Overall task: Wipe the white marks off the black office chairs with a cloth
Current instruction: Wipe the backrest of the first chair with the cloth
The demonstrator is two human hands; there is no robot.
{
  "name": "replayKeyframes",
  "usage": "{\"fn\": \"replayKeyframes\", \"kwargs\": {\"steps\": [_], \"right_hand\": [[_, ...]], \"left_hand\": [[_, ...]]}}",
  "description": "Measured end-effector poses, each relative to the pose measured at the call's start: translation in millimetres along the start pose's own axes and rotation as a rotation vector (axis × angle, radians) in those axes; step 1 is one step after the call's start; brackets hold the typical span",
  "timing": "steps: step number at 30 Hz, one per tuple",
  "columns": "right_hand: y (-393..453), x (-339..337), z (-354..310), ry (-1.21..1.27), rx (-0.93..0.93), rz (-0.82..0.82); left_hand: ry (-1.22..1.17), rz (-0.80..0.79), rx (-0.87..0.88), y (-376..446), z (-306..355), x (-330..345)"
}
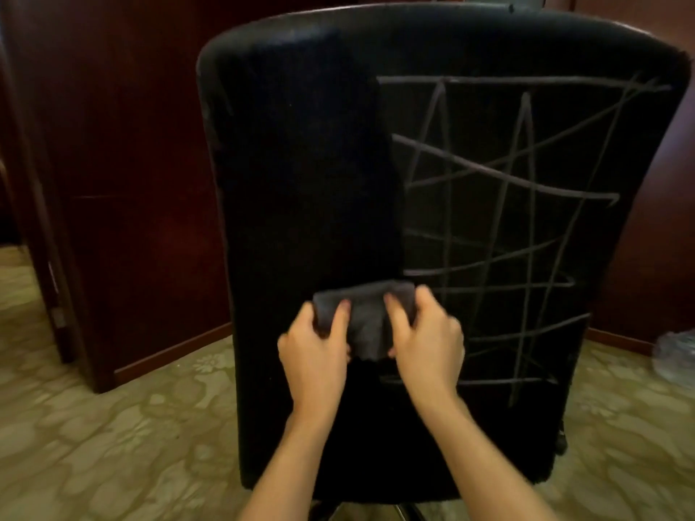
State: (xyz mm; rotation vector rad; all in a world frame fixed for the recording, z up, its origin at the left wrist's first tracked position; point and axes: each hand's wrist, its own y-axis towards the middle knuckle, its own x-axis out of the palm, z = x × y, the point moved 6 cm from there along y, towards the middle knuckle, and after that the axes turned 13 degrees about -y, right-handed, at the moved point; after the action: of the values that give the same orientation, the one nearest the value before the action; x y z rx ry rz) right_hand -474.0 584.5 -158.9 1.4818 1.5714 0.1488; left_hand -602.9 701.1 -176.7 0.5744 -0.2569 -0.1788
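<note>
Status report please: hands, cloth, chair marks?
Left hand and right hand both grip grey cloth against black chair back. Left half wiped; white marks remain on right half. Nothing in the way.

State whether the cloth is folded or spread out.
Folded: the cloth is a thick bunched pad that both hands grip against the chair back.

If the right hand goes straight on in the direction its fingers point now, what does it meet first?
The right hand points up and away, holding the cloth. It would likely meet the chair back first, near the edge of the white marks, though depth is unclear.
</note>
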Motion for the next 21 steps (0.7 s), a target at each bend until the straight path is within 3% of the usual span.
{"fn": "replayKeyframes", "kwargs": {"steps": [6, 12, 14, 18, 21], "right_hand": [[-79.0, 53.0, 62.4, -0.091, 0.155, -0.252], [-19.8, -2.9, 21.9, 0.203, 0.077, 0.008], [-3.8, -9.4, 15.2, 0.228, 0.076, -0.02], [-36.4, 22.7, 43.3, -0.007, 0.026, -0.047], [-84.7, 54.1, 74.5, -0.116, 0.076, -0.162]], "left_hand": [[0.124, 0.01, -0.162, -71.9, -71.6, -19.1], [-0.108, 0.03, -0.041, -21.4, -2.5, -0.6], [-0.13, 0.017, -0.011, -12.2, 11.6, 7.4], [-0.027, 0.003, -0.091, -42.4, -41.6, 1.8], [0.084, -0.002, -0.194, -87.2, -89.4, -12.3]]}}
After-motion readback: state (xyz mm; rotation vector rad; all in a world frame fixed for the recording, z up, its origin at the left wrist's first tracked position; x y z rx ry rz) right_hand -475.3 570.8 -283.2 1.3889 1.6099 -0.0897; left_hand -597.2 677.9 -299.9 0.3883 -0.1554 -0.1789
